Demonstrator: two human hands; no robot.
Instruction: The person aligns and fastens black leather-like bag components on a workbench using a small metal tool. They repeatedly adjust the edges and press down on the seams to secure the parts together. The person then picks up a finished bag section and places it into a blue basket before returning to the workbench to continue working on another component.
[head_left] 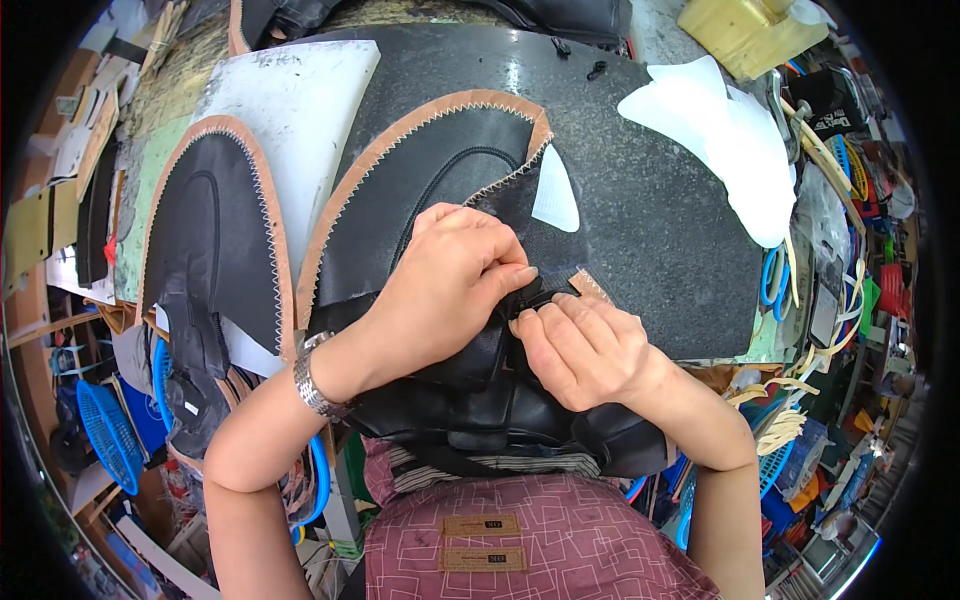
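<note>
A large black leather shoe upper (430, 175), edged with a tan band and light zigzag stitching, lies on the table and hangs down to my lap. My left hand (450, 270) is closed on it in a pinch, thumb against fingertip, at a dark folded part. Close beside it, my right hand (585, 350) grips the same dark part, fingers curled and thumb tip near the left thumb. What exactly sits between the fingertips is too dark to make out. A small stitched tan end (590, 285) shows just above my right fingers.
To the left lies a second black upper (205, 230) with the same tan edge. A white board (300, 85) is partly under the uppers. White sheet pieces (710, 130), blue-handled scissors (775, 275) and a yellowish container (750, 35) are at right. A blue basket (108, 435) stands lower left.
</note>
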